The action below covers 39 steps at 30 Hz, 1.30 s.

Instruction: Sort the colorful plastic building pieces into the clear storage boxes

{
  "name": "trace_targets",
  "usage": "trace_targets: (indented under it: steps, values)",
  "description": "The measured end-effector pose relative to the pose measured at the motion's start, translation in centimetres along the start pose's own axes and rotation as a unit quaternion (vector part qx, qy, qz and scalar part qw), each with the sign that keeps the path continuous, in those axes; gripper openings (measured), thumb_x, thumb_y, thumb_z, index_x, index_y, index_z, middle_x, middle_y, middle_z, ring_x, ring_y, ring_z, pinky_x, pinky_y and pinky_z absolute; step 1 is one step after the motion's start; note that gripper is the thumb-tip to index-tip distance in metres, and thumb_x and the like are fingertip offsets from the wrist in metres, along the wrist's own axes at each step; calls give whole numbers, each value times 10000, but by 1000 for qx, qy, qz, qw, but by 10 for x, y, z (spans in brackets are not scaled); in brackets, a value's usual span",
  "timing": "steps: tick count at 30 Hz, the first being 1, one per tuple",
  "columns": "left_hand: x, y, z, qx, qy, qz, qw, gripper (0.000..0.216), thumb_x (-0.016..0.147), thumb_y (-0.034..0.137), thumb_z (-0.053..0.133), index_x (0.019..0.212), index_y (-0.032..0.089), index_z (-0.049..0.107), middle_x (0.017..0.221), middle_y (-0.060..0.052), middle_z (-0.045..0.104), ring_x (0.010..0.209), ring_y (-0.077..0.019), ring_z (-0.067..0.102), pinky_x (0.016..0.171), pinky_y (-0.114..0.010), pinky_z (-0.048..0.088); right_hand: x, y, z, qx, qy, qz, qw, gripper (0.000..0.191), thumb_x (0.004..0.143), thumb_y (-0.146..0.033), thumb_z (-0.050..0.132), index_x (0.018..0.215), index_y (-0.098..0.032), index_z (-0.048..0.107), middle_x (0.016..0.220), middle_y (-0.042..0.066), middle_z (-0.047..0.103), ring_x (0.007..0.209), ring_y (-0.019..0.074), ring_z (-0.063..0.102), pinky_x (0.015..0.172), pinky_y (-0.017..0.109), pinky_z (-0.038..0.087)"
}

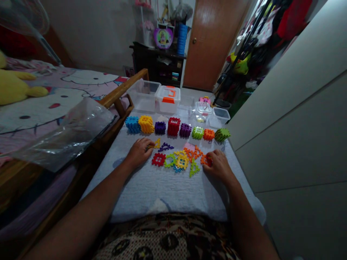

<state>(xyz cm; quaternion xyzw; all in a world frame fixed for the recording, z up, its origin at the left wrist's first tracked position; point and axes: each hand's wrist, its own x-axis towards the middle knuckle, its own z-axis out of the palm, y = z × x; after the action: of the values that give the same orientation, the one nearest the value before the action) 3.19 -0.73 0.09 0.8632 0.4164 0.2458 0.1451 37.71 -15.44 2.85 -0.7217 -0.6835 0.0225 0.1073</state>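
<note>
My left hand (140,151) is closed, with yellow plastic pieces between thumb and fingers. A yellow triangular piece (157,143) shows just beyond its fingertips, close to a purple triangular piece (166,147). On the right side, my right hand (218,164) pinches an orange interlocking piece (205,160), partly hidden by the fingers. Between the hands lie a red square piece (158,159), a lime green piece (170,160), a yellow window-like square (182,162) overlapping a blue piece (177,169), orange triangular pieces (190,154) and a green triangular piece (193,168).
Behind the loose pieces runs a row of colour-sorted stacks, from blue (132,124) to olive green (222,134). Clear tubs and an orange-latched box (168,99) stand at the far edge. A wooden bed rail (123,88) borders the left, a white cabinet (284,119) the right.
</note>
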Motion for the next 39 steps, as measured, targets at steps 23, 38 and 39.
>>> trace_targets:
  steps: [23, 38, 39]
  values:
    - [-1, 0, -1, -13, 1, -7, 1000, 188, 845, 259, 505, 940, 200, 656, 1026, -90, 676, 1007, -263, 593, 944, -438, 450, 109, 40, -51, -60, 57, 7, 997, 516, 743, -310, 664, 1241, -189, 604, 1210, 150, 607, 1047, 349, 504, 845, 438, 412]
    - [-1, 4, -3, -15, -2, -3, 1000, 163, 832, 224, 514, 921, 198, 648, 986, -80, 669, 973, -261, 588, 915, -433, 445, 112, 16, -49, -74, 30, -17, 997, 463, 764, -281, 687, 1213, -181, 638, 1198, 170, 633, 1082, 374, 509, 883, 473, 409]
    - [-1, 5, -4, -14, -5, -2, 1000, 155, 830, 218, 515, 912, 197, 645, 979, -80, 668, 971, -260, 587, 914, -433, 444, 105, 5, -50, -44, 36, -48, 997, 437, 781, -260, 668, 1209, -182, 635, 1191, 165, 633, 1077, 359, 518, 897, 470, 410]
